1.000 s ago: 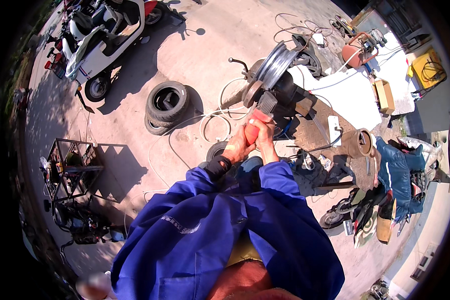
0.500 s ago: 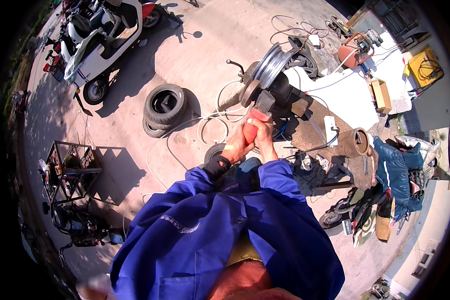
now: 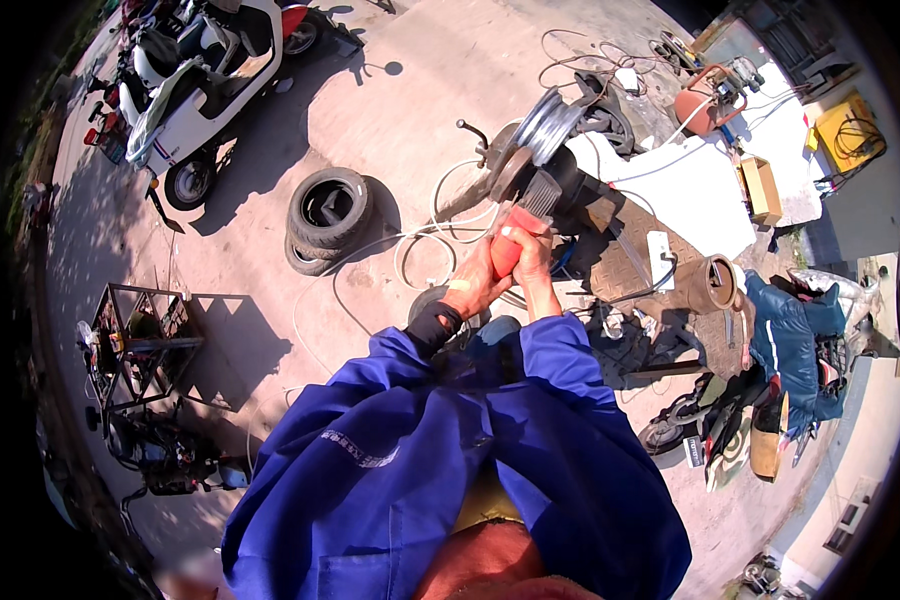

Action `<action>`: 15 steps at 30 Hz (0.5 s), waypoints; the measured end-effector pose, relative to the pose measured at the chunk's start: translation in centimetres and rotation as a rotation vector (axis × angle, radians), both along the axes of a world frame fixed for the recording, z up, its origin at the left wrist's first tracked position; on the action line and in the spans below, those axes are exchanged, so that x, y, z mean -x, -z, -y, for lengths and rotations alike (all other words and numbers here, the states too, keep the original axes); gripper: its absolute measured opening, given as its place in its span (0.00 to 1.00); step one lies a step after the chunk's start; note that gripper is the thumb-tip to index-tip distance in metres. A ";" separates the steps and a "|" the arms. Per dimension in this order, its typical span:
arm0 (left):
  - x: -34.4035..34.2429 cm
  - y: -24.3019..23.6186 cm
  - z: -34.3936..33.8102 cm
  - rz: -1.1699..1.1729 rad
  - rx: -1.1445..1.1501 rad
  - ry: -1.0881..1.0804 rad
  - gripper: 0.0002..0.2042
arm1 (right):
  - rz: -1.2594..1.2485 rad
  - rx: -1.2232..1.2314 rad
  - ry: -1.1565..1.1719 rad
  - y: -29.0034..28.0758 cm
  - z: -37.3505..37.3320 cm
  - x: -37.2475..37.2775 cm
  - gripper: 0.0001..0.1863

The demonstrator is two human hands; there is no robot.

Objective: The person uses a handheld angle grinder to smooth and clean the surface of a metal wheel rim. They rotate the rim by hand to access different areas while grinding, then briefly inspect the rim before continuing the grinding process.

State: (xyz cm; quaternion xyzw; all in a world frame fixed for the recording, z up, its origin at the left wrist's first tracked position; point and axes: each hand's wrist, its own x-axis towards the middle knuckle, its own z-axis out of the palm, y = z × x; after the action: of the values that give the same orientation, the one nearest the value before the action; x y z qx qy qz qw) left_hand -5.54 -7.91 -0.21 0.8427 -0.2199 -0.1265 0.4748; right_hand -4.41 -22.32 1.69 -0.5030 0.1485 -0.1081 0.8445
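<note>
Both hands grip a red object (image 3: 507, 252), angled up toward a dark ribbed grey block (image 3: 542, 196); whether they are one tool is unclear. My left hand (image 3: 475, 278) is closed round its left side; my right hand (image 3: 530, 266) wraps its right, thumb on top. Just beyond, a silver wheel rim (image 3: 552, 130) stands on a dark machine, beside a rust-brown disc (image 3: 505, 172). A black bent handle (image 3: 472, 135) sticks out left of the rim. Whether the red object touches the disc cannot be made out.
Stacked tires (image 3: 325, 212) lie left among looping hoses (image 3: 415, 262). A white scooter (image 3: 190, 120) and metal frame rack (image 3: 140, 345) stand farther left. At right are a plated bench (image 3: 620, 260), brown cylinder (image 3: 715, 285), red compressor (image 3: 698, 110), cardboard box (image 3: 760, 190) and yellow machine (image 3: 840, 130).
Both hands and the red object have shifted slightly up and to the right, toward the rim and disc, compared with half a second ago. The grip looks much the same.
</note>
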 end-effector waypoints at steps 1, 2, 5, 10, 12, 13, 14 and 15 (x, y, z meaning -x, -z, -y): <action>0.2 0.3 0.0 -0.014 -0.005 -0.003 0.35 | 0.003 -0.001 -0.010 0.3 -0.1 0.2 0.10; 0.4 0.6 0.0 -0.028 -0.010 -0.006 0.35 | -0.001 -0.009 0.034 1.7 -0.2 0.2 0.11; 1.1 2.8 -0.5 -0.079 -0.002 -0.006 0.35 | -0.021 0.033 0.009 4.4 -0.6 0.7 0.11; 1.3 9.8 -1.3 -0.149 0.025 0.042 0.35 | -0.067 0.038 0.089 8.2 -1.8 1.3 0.14; 2.4 8.8 -2.0 -0.207 -0.017 0.098 0.35 | -0.153 0.004 0.083 10.5 -1.4 2.6 0.15; 2.7 8.3 -2.4 -0.227 -0.039 0.123 0.35 | -0.187 -0.014 0.076 10.4 -1.6 2.8 0.16; 3.6 8.3 -3.0 -0.180 0.003 0.139 0.36 | -0.218 -0.050 0.108 9.6 -2.3 4.1 0.17; 4.2 8.0 -3.8 -0.242 -0.052 0.148 0.37 | -0.176 -0.068 0.110 10.1 -2.7 4.8 0.16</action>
State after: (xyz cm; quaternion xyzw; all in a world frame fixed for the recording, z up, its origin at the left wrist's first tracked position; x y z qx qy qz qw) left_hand -9.78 -4.13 -8.25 0.8149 -0.2193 -0.2677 0.4650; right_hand -9.23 -19.59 -8.39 -0.4725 0.2533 -0.1045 0.8376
